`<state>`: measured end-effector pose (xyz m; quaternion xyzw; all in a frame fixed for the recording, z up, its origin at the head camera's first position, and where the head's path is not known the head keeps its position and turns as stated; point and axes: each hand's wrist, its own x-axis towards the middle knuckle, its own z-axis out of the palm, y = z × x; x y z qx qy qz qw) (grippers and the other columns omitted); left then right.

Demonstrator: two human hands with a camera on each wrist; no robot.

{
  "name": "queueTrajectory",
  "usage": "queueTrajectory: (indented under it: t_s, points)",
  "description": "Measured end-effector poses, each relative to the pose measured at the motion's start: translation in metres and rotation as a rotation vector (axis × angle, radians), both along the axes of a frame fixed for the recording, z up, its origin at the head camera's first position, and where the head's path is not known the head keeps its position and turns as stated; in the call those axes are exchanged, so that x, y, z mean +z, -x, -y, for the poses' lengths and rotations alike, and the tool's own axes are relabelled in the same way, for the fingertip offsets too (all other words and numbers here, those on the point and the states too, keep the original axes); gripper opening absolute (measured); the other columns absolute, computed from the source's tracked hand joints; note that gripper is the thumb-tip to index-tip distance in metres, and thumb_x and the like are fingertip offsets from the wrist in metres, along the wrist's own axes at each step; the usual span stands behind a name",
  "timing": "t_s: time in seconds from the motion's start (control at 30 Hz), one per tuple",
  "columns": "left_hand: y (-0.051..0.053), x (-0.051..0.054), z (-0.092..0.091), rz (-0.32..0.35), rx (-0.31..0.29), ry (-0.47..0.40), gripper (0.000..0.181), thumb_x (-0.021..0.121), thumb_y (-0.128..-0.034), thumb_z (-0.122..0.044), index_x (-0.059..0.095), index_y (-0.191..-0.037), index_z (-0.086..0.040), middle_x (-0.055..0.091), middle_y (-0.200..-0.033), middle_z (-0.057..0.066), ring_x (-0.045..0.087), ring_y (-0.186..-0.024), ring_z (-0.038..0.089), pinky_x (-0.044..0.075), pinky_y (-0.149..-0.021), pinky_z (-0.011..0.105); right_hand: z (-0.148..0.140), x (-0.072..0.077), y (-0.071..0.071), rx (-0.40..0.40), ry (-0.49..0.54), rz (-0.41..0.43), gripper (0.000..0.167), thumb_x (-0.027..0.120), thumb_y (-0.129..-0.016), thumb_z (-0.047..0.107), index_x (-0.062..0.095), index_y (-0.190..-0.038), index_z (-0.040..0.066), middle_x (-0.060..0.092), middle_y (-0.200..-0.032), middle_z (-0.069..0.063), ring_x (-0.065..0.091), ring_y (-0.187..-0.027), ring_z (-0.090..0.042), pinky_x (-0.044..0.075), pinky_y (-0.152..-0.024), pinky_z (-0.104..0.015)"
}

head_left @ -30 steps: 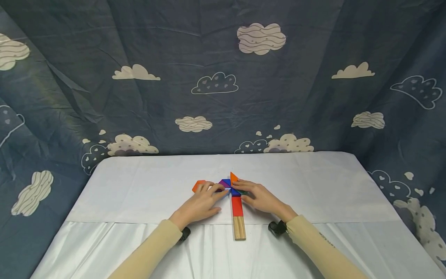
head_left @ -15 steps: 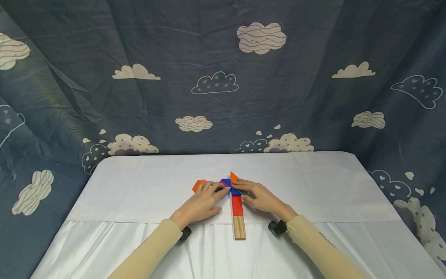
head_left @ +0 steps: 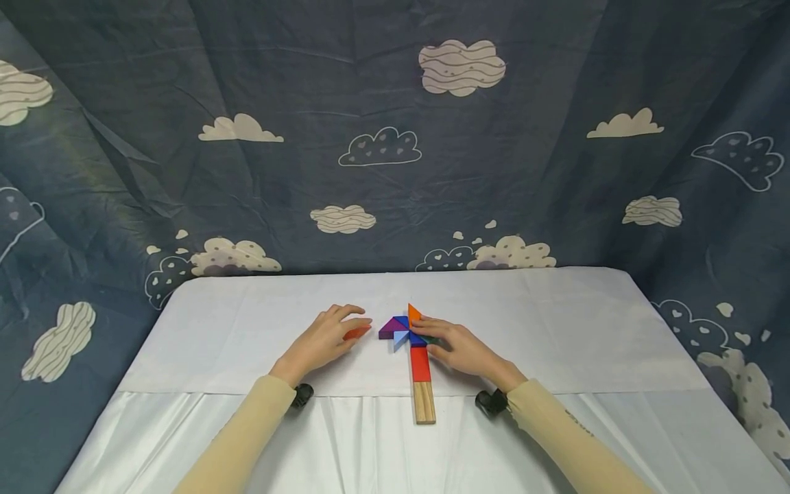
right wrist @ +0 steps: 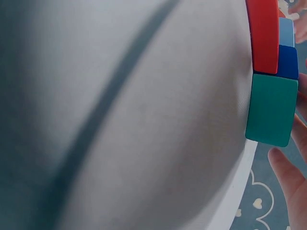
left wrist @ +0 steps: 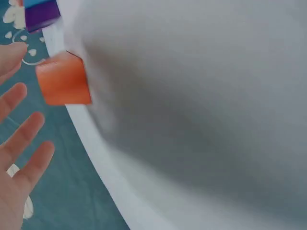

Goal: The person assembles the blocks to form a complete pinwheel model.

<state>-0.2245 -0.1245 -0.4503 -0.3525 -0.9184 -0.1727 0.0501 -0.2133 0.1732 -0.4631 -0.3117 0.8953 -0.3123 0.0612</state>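
My left hand (head_left: pixel 321 342) is spread around an orange block (head_left: pixel 356 333), left of a pinwheel of coloured blocks. In the left wrist view, the fingertips stand apart from that orange block (left wrist: pixel 64 79). My right hand (head_left: pixel 461 346) rests its fairly straight fingers at the pinwheel's right side, near an orange triangle (head_left: pixel 413 313) and a green block (right wrist: pixel 272 109), partly hidden by the hand. Purple (head_left: pixel 390 331), light blue (head_left: pixel 400 340) and dark blue (head_left: pixel 417 340) blocks meet at the centre. Below them a red block (head_left: pixel 420 363) and a wooden block (head_left: pixel 424 403) form a stem.
A white cloth (head_left: pixel 524 439) covers the table. Behind it hangs a dark blue curtain (head_left: pixel 382 82) with cloud prints. Each wrist carries a black camera, one on the left (head_left: pixel 302 396) and one on the right (head_left: pixel 491 403).
My left hand has moved left, away from the pinwheel, to around the orange block. The purple and light blue blocks are now uncovered. My right hand has stayed in place.
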Motion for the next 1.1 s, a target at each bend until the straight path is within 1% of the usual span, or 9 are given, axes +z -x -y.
queueTrajectory:
  t_s: [0.1,0.23,0.4,0.5,0.73,0.83,0.93,1.03,1.1]
  points:
    - [0.002,-0.003,0.005,0.026,0.004,0.003,0.036,0.07,-0.0864,-0.008,0.067,-0.122,-0.015,0.055,-0.126,0.008,0.053,-0.108,0.029,0.043,-0.094,0.043,0.0,-0.001,0.0,0.005,0.002,-0.003,0.042,0.059,-0.093,0.011,0.055,-0.136,0.008,0.045,-0.145,-0.007,0.036,-0.135,-0.028,0.031,-0.105,-0.049]
    - [0.003,-0.006,0.008,0.068,0.014,0.001,0.035,0.07,-0.0869,-0.006,0.068,-0.121,-0.015,0.057,-0.122,0.006,0.056,-0.106,0.025,0.047,-0.092,0.039,0.0,-0.001,-0.001,0.006,0.004,-0.008,0.042,0.058,-0.093,0.01,0.056,-0.135,0.008,0.045,-0.144,-0.007,0.036,-0.135,-0.027,0.031,-0.106,-0.049]
    - [0.004,-0.008,0.009,0.119,0.003,-0.056,0.033,0.069,-0.0875,-0.006,0.068,-0.12,-0.013,0.057,-0.119,0.006,0.059,-0.103,0.021,0.049,-0.09,0.036,0.0,0.0,-0.001,0.006,0.004,-0.007,0.042,0.058,-0.093,0.01,0.056,-0.135,0.008,0.045,-0.144,-0.007,0.036,-0.135,-0.028,0.031,-0.106,-0.049]
    - [0.005,-0.009,0.01,0.118,-0.004,-0.073,0.032,0.071,-0.0861,-0.006,0.069,-0.117,-0.013,0.057,-0.118,0.006,0.06,-0.1,0.021,0.05,-0.088,0.035,0.001,0.0,-0.001,0.008,0.006,-0.007,0.042,0.058,-0.093,0.01,0.056,-0.135,0.007,0.045,-0.144,-0.007,0.036,-0.135,-0.028,0.031,-0.105,-0.049]
    - [0.006,-0.011,0.011,0.085,-0.034,-0.032,0.035,0.074,-0.0835,-0.007,0.069,-0.117,-0.015,0.054,-0.118,0.007,0.059,-0.096,0.021,0.051,-0.084,0.034,0.0,0.001,-0.001,0.009,0.006,-0.009,0.041,0.058,-0.093,0.01,0.056,-0.135,0.007,0.046,-0.144,-0.007,0.037,-0.135,-0.028,0.032,-0.105,-0.049]
    - [0.006,-0.011,0.011,0.107,-0.035,-0.07,0.036,0.075,-0.0828,-0.008,0.068,-0.118,-0.014,0.054,-0.117,0.007,0.059,-0.097,0.021,0.05,-0.085,0.035,0.0,0.0,0.0,0.01,0.006,-0.012,0.041,0.057,-0.094,0.01,0.056,-0.135,0.007,0.046,-0.144,-0.007,0.037,-0.135,-0.028,0.032,-0.105,-0.049]
    - [0.005,-0.011,0.011,0.159,-0.032,-0.129,0.039,0.075,-0.0826,-0.009,0.066,-0.12,-0.013,0.055,-0.117,0.006,0.057,-0.101,0.021,0.048,-0.089,0.037,0.0,0.0,0.0,0.013,0.012,-0.014,0.041,0.057,-0.094,0.009,0.056,-0.135,0.007,0.046,-0.144,-0.007,0.037,-0.135,-0.028,0.031,-0.105,-0.049]
    - [0.004,-0.011,0.011,0.193,-0.053,-0.2,0.039,0.075,-0.082,-0.008,0.065,-0.12,-0.011,0.056,-0.117,0.006,0.056,-0.104,0.021,0.047,-0.092,0.038,-0.001,0.0,0.0,0.012,0.014,-0.012,0.041,0.057,-0.093,0.009,0.056,-0.135,0.007,0.046,-0.144,-0.008,0.037,-0.135,-0.028,0.031,-0.105,-0.049]
    - [0.002,-0.011,0.011,0.196,-0.072,-0.239,0.039,0.076,-0.0813,-0.008,0.064,-0.118,-0.009,0.057,-0.117,0.005,0.055,-0.103,0.019,0.047,-0.091,0.037,-0.001,0.0,0.0,0.009,0.012,-0.01,0.041,0.057,-0.093,0.009,0.056,-0.135,0.008,0.046,-0.144,-0.007,0.037,-0.135,-0.028,0.031,-0.105,-0.049]
